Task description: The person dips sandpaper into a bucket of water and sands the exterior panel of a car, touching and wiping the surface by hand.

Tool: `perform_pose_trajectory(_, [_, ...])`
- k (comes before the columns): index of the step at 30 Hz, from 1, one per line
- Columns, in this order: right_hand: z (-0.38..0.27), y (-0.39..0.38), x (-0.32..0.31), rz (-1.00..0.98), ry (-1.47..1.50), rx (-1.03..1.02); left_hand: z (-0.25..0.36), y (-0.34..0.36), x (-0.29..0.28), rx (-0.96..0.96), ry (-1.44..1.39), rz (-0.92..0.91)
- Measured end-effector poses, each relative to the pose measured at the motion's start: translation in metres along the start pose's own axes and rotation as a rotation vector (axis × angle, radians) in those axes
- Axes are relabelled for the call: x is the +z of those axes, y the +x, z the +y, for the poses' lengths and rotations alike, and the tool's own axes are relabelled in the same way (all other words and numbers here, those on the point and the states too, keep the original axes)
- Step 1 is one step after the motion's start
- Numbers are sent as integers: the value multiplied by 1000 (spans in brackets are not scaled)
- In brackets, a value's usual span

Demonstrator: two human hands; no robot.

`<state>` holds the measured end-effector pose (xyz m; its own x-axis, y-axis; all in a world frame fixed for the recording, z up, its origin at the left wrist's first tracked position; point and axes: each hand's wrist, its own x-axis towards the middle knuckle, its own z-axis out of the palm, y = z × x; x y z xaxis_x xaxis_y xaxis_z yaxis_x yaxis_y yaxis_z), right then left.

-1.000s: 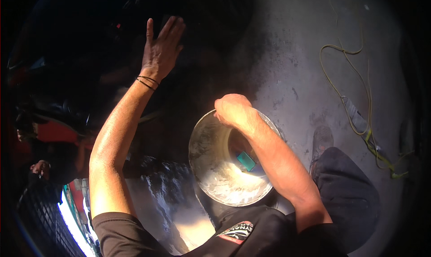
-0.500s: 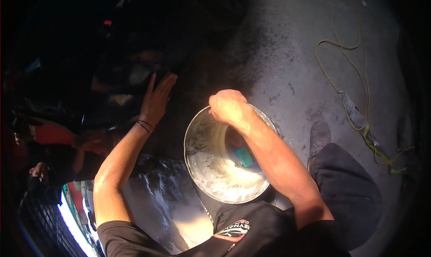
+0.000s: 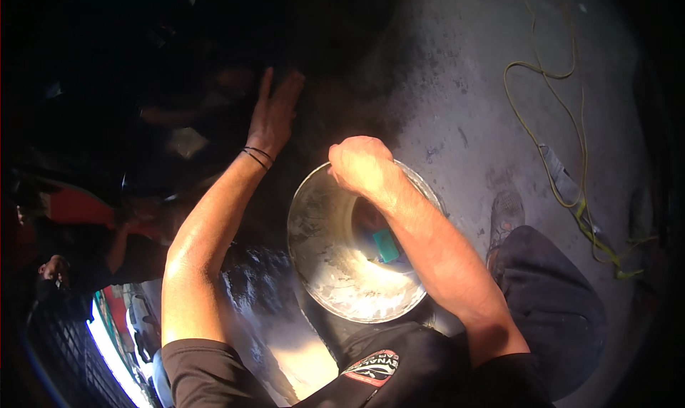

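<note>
My left hand (image 3: 277,115) is stretched out with its fingers straight, at a dark, glossy car body (image 3: 187,143); the shade hides whether the palm touches it. A thin dark band circles that wrist. My right hand (image 3: 362,162) is closed over the far rim of a pale, scuffed bucket (image 3: 321,262), which tilts so that its mouth faces me. Deep inside the bucket is a teal block (image 3: 386,245), possibly a sponge. My right forearm crosses the bucket's mouth and covers part of the inside.
A thin yellowish cord with a bright green section (image 3: 589,230) lies on the grey floor (image 3: 457,73) at the right. My shoe (image 3: 506,214) and dark trouser leg (image 3: 549,301) are right of the bucket. Wet-looking ground (image 3: 264,294) shows between my left arm and the bucket.
My left hand has moved farther away and slightly right along the dark car body. My right hand keeps its hold on the bucket, which has shifted only slightly.
</note>
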<state>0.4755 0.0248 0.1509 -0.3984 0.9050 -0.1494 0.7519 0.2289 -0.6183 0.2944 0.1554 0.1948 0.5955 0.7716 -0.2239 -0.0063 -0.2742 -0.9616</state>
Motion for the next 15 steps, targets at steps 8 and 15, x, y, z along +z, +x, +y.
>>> perform_pose_trajectory(8, [0, 4, 1, -2, 7, -14, -40, 43, -15, -27, -186, 52])
perform_pose_trajectory(15, [2, 1, -1, -25, 4, -11, -61, 45, -25, -296, -396, 251])
